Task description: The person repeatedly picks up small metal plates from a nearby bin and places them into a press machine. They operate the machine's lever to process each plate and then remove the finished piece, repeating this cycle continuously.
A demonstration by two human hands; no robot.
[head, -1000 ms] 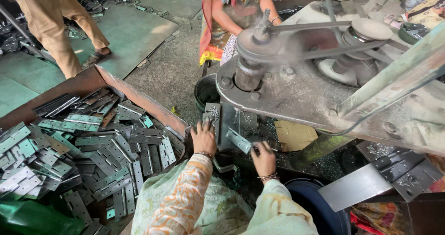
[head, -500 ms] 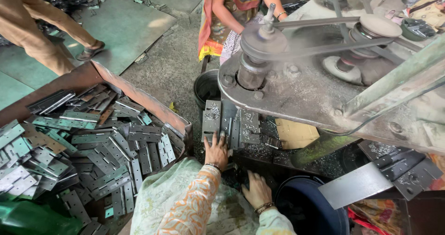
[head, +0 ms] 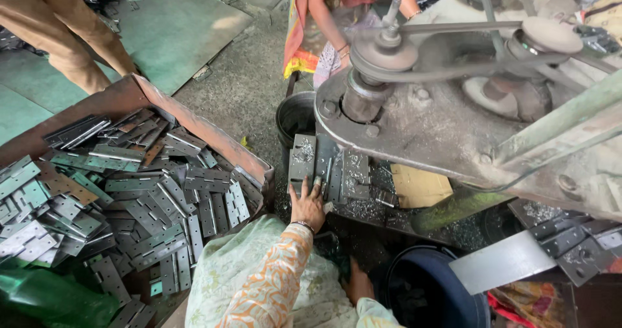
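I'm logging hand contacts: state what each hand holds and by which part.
Left hand holds nothing; its fingers rest flat on the metal plates under the machine. Right hand is low by the lap; any grip cannot be told.

Grey metal hinge plates (head: 328,170) flat on machine bed, side by side

hinge plates (head: 139,202): dull grey metal, showing scuffs; machine bed (head: 427,130): rough grimy metal; sleeve (head: 269,282): looking soft printed cloth
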